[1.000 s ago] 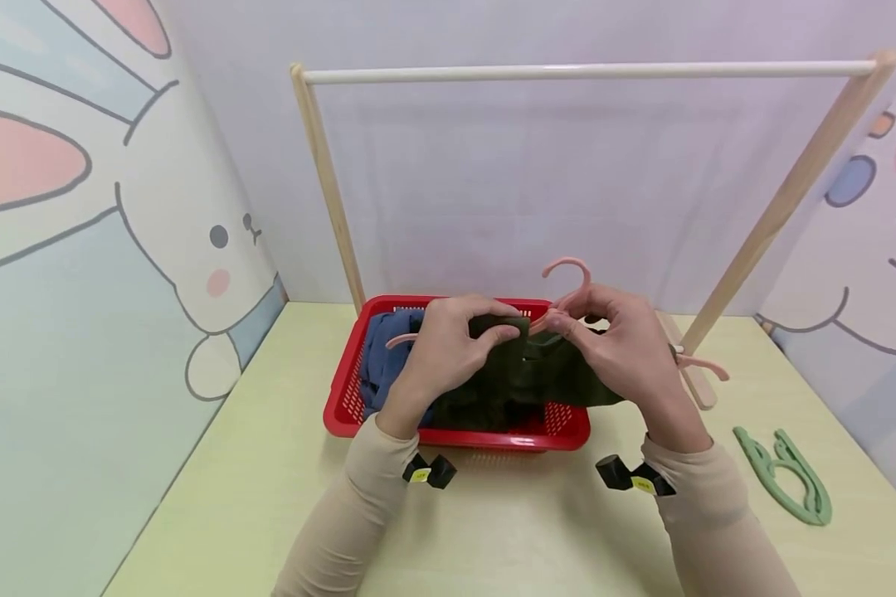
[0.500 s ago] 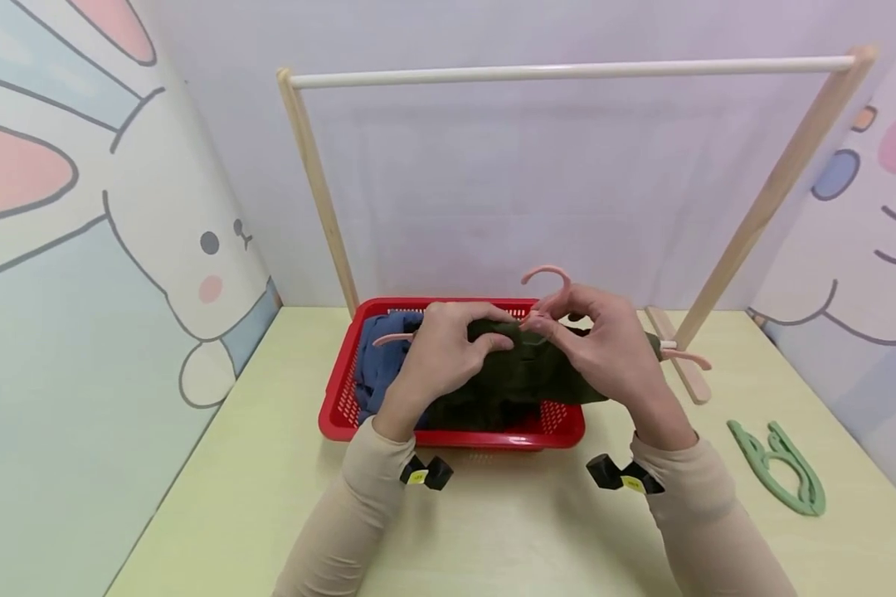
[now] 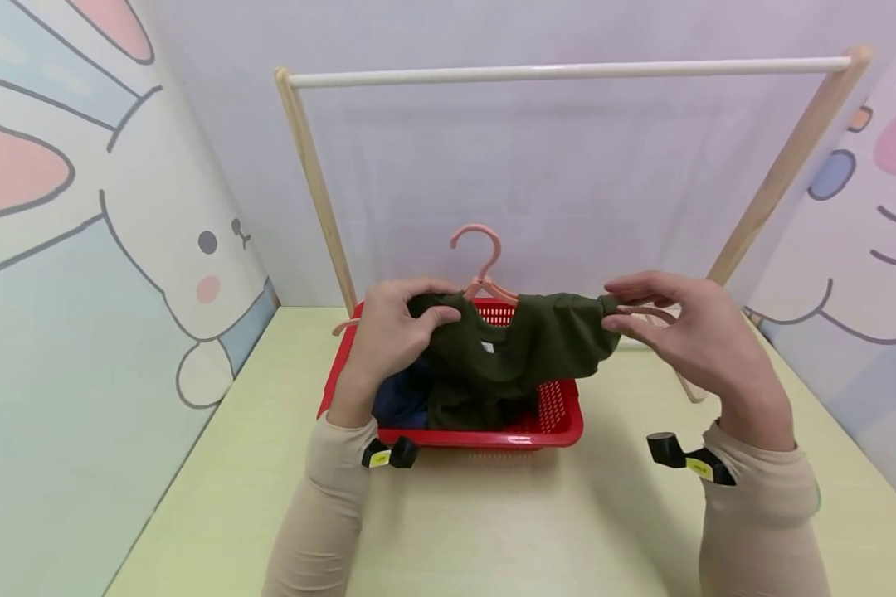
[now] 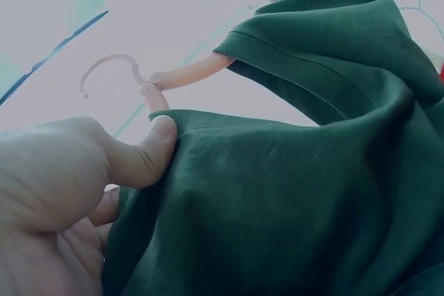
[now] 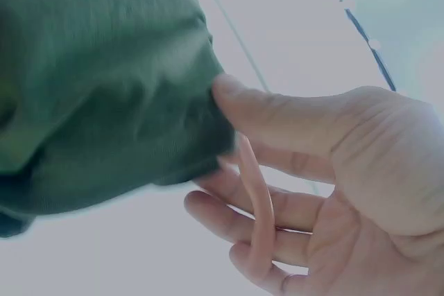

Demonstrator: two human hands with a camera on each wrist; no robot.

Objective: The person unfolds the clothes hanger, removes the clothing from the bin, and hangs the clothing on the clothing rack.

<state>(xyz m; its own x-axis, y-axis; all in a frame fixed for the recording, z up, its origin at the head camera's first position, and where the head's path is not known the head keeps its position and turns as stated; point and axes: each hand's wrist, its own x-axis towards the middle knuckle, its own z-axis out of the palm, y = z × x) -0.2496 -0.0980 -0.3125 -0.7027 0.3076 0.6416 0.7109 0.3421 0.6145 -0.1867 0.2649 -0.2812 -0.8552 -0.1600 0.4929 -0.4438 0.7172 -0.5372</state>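
A dark green shirt hangs on a pink hanger, its hook upright above the neckline. My left hand pinches the shirt's shoulder beside the collar, as the left wrist view shows, close to the hanger's centre joint. At the other side, my right hand pinches the end of the sleeve between thumb and fingers. The hanger's arm tip sticks out of that sleeve and lies across the right fingers. Another pink tip protrudes left of my left hand. The shirt's lower part drapes into the red basket.
Dark blue cloth lies in the basket's left part. Behind stands a rack with a white rod and wooden posts. My right forearm covers most of the table's right side.
My right hand has moved right, from the hanger's centre to the sleeve end. My left hand has shifted left with the shirt. The hanger's hook has moved left and up; the neckline now spreads wide.
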